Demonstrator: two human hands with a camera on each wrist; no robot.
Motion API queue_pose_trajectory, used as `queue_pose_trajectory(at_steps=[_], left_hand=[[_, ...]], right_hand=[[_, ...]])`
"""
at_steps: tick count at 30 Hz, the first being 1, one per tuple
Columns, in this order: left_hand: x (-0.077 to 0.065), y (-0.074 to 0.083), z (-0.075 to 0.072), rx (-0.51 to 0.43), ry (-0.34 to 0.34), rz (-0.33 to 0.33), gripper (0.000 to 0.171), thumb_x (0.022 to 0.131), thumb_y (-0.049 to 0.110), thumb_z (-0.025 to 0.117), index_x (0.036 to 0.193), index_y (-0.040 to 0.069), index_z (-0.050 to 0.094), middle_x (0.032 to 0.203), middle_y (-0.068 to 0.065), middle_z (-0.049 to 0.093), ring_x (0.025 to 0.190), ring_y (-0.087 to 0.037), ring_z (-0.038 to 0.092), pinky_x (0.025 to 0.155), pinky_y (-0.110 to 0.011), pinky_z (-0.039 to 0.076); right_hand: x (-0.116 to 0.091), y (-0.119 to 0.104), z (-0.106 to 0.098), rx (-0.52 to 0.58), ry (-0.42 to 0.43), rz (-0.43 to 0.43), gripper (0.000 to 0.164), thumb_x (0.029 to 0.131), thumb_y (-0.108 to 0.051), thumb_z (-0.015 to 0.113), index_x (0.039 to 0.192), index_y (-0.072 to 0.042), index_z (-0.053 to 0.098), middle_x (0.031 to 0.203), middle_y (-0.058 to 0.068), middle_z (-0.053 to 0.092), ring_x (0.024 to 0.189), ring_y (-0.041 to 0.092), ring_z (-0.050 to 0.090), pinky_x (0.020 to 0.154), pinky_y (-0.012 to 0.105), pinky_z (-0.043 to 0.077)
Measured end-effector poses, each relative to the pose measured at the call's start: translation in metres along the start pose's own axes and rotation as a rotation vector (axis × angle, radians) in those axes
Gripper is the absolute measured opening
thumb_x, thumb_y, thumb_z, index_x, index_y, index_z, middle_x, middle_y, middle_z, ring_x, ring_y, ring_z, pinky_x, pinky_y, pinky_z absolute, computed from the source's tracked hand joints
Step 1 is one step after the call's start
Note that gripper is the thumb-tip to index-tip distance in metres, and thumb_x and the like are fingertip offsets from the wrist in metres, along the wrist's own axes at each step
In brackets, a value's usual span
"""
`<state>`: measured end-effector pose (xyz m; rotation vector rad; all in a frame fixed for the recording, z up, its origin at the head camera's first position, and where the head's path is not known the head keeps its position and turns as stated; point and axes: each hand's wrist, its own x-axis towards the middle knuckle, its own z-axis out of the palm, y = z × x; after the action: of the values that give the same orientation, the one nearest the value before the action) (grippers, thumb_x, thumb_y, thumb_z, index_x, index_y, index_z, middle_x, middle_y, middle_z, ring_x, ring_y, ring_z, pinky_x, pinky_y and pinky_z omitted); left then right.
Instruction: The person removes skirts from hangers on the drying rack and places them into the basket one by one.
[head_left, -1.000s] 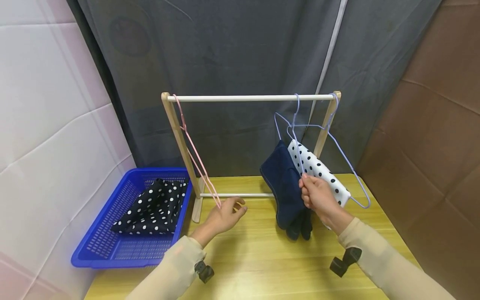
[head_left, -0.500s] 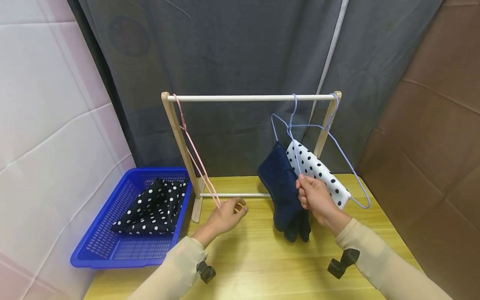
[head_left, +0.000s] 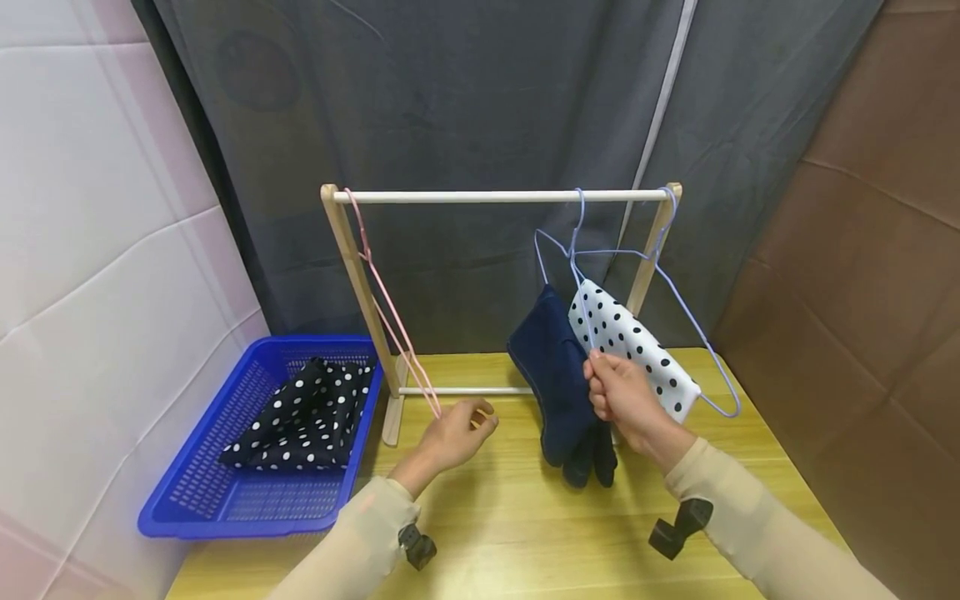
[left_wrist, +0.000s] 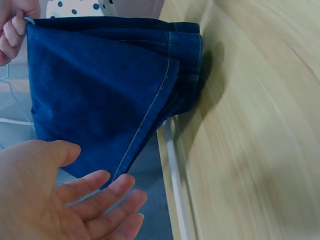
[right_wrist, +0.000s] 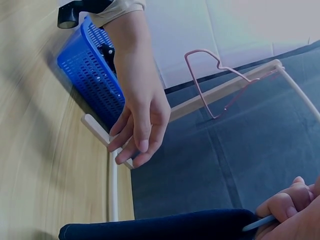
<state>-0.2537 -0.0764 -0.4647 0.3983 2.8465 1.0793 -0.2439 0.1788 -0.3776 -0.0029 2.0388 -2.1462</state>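
Note:
My right hand (head_left: 626,400) pinches the lower near corner of a light blue clothes hanger (head_left: 576,250), whose hook sits on the rack's top bar. Draped over this hanger is a navy denim garment (head_left: 555,375), which looks like folded trousers. Behind it, a white cloth with black dots (head_left: 633,342) hangs on another blue hanger (head_left: 693,325) at the rack's right end. My left hand (head_left: 456,433) holds nothing; its fingers are loosely bent in the left wrist view, near the denim. Just behind that hand, pink hangers (head_left: 397,317) hang at the rack's left end.
The wooden rack (head_left: 356,267) with its white top bar (head_left: 465,197) stands on the wood-grain table (head_left: 495,533). To its left, a blue plastic basket (head_left: 247,527) contains a black cloth with white dots (head_left: 300,425). Grey fabric closes off the back.
My right hand has moved slightly left, and the hanger's hook has slid left along the bar with the denim garment. The left hand has hardly moved.

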Motion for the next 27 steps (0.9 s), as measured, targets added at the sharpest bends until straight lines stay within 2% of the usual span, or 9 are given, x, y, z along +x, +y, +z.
queue_pose_trajectory(at_steps=[15, 21, 27], left_hand=[[0.004, -0.012, 0.019, -0.027, -0.009, -0.025, 0.032, 0.101, 0.031, 0.059, 0.120, 0.006, 0.067, 0.110, -0.011, 0.075, 0.099, -0.028, 0.072, 0.082, -0.043, 0.059], [0.010, -0.013, 0.026, -0.087, 0.010, -0.028, 0.028, 0.100, 0.027, 0.060, 0.117, 0.005, 0.067, 0.107, -0.012, 0.075, 0.100, -0.028, 0.071, 0.083, -0.044, 0.058], [0.014, -0.018, 0.038, -0.189, 0.012, -0.058, 0.026, 0.100, 0.021, 0.060, 0.115, 0.001, 0.067, 0.108, -0.017, 0.073, 0.098, -0.029, 0.070, 0.080, -0.040, 0.058]], right_hand=[[-0.001, 0.000, 0.012, 0.004, -0.028, 0.002, 0.036, 0.112, -0.031, 0.034, 0.083, -0.011, 0.047, 0.055, -0.010, 0.030, 0.044, 0.003, 0.026, 0.044, 0.017, 0.021], [0.000, -0.002, 0.018, 0.007, -0.028, -0.002, 0.036, 0.111, -0.030, 0.036, 0.084, -0.010, 0.047, 0.054, -0.009, 0.030, 0.044, 0.003, 0.025, 0.043, 0.018, 0.021], [0.000, -0.004, 0.024, -0.006, -0.056, 0.001, 0.035, 0.112, -0.029, 0.034, 0.086, -0.009, 0.047, 0.054, -0.009, 0.029, 0.044, 0.004, 0.025, 0.044, 0.018, 0.021]])
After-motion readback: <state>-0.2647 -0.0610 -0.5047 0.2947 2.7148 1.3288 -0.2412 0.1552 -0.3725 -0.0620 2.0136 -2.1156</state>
